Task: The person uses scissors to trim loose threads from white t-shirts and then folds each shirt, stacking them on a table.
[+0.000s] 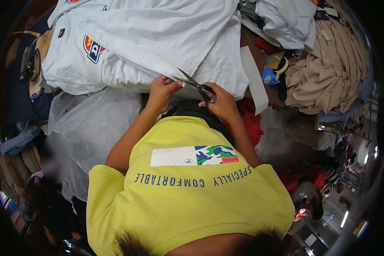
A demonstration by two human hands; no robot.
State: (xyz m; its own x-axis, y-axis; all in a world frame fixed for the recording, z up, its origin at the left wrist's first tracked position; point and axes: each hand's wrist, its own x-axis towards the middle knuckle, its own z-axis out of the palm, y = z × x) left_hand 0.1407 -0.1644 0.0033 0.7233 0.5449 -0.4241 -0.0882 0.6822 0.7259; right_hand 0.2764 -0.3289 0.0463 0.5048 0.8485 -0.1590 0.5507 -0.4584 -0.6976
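My right hand (221, 102) grips a pair of scissors (191, 81) with black handles, fingers in the loops. Their dark blades are parted and point up and left over the near edge of a white shirt (158, 47). Close to the blades, my left hand (161, 93) is closed in a pinch at that edge, and a small white bit shows by its thumb tip. What exactly lies between those fingers is partly hidden. The shirt lies spread over a pile of white garments, one bearing a red, yellow and blue logo patch (92, 48).
More white garments (286, 21) lie at the far right, beside a heap of beige cloth (328, 64). A tape roll (281, 68) and a white paper strip (254, 81) sit between. Clear plastic sheeting (94, 123) bulges at the left, and red cloth (251, 121) hangs near my right forearm.
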